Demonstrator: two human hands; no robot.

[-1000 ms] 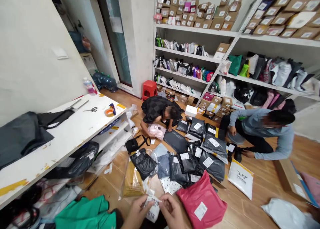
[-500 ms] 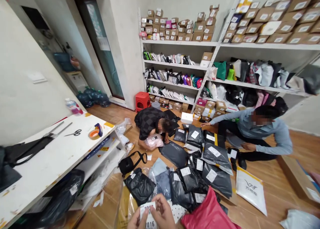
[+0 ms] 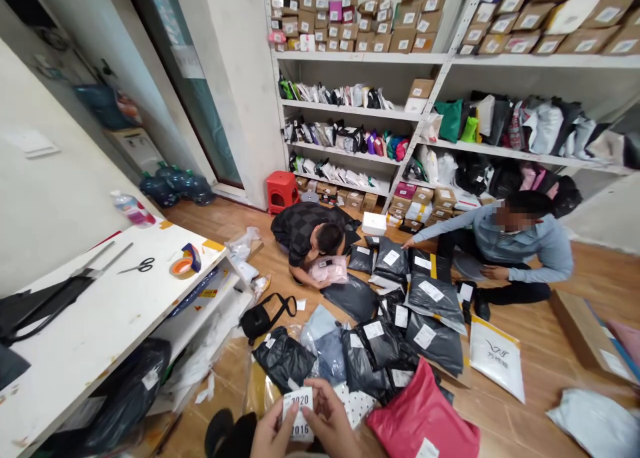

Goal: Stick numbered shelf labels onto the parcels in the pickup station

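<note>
Head camera, and right up close it's both hands on the job! The left hand [image 3: 270, 428] pinches the white label [image 3: 301, 399] along its left side, thumb across the face, while the right hand [image 3: 330, 415] grips it from the right, thumb pressed beside the print. Low in the frame it sits, held up between the two, with 7016 readable on its lower part and the upper number partly covered.

Just beyond, to the right, a big red parcel [image 3: 425, 415] lies on the wooden floor [image 3: 525, 431], and a polka-dot packet [image 3: 356, 405] peeks out beside the right hand. Over on the left, the white table [image 3: 125, 301] carries scissors [image 3: 137, 267] and a roll of orange tape [image 3: 173, 267].

Further in, black parcels [image 3: 385, 345] crowd the middle of the floor, many with white stickers, and a black strap bag [image 3: 256, 321] lies to their left. Behind them, one person in a checkered top [image 3: 303, 226] bends low over a pink packet [image 3: 329, 269]; to the right, another in a light blue shirt [image 3: 537, 251] sits with one arm stretched to the parcels. Farthest back, a red stool [image 3: 283, 190] and white shelves [image 3: 360, 57] packed with boxes and bags!
</note>
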